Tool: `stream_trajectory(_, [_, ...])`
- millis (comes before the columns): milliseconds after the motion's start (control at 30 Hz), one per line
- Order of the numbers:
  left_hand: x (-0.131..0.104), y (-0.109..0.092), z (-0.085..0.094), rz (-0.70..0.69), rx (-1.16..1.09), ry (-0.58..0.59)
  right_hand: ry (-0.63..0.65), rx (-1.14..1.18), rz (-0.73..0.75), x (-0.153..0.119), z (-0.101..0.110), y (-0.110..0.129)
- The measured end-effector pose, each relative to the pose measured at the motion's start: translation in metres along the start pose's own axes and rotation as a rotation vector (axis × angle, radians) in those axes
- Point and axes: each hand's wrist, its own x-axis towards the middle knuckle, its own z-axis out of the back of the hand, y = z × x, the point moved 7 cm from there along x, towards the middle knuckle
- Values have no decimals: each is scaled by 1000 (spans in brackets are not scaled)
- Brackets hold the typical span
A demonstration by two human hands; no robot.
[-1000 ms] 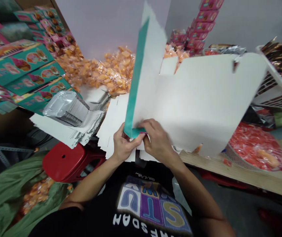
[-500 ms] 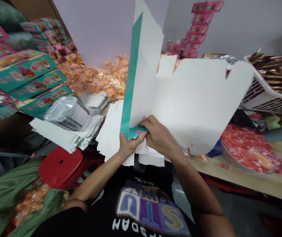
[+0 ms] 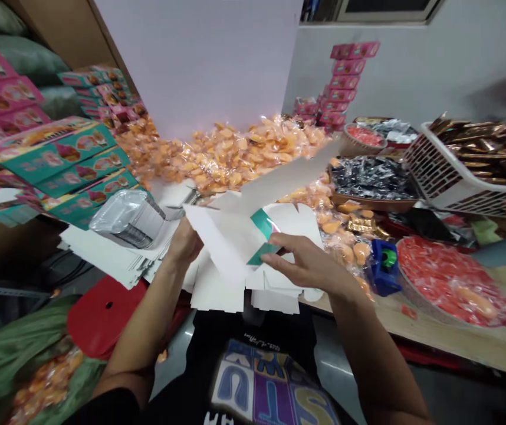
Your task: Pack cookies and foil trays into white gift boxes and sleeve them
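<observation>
A partly folded cardboard box, white inside with teal flaps, is in front of me above the table. My left hand is closed at its left side, the fingertips hidden behind the white panel. With thumb and fingers, my right hand pinches a teal flap at the box's right end. Beneath the box lie flat white box blanks. Left of my left hand, a stack of foil trays rests on more white card.
Teal printed boxes are stacked at the left. Orange wrapped packets heap along the back. A white basket, a blue tape dispenser and a bowl of red packets stand right. A red stool is below left.
The box has gone from a tall, opened-out panel to a lower, more folded form. My left hand has moved left and up to its side; my right hand has shifted slightly right and down.
</observation>
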Motion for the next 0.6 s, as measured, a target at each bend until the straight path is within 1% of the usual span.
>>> stream_trajectory(67, [2, -5, 2, 134, -137, 103, -71, -75, -18, 4, 4, -9])
stream_trajectory(133, [0, -10, -5, 234, -191, 234, -160, -106, -6, 7, 10, -10])
stream_trajectory(200, [-2, -14, -17, 266, -207, 352, -238, -99, 15, 10, 16, -8])
stream_trajectory(233, [-2, -16, -23, 267, -225, 383, -258, -84, 19, 11, 17, -7])
stream_trajectory(300, [2, -15, -32, 254, -268, 367, -261, -40, 16, 13, 17, -7])
stream_trajectory(367, [9, -11, -36, 247, -280, 300, -253, -8, 10, 13, 14, -8])
stream_trajectory(433, [17, -5, -31, 233, -263, 202, -253, 24, 14, 12, 10, -10])
stream_trajectory(500, [23, -3, -19, 211, -244, 134, -277, 74, 9, 10, 8, -13])
stream_trajectory(533, [24, -4, -12, 198, -239, 139, -307, 105, -6, 8, 8, -16])
stream_trajectory(567, [25, -7, -6, 176, -237, 172, -348, 137, -28, 7, 8, -19])
stream_trajectory(600, [24, -11, -1, 149, -236, 237, -393, 168, -56, 6, 9, -23])
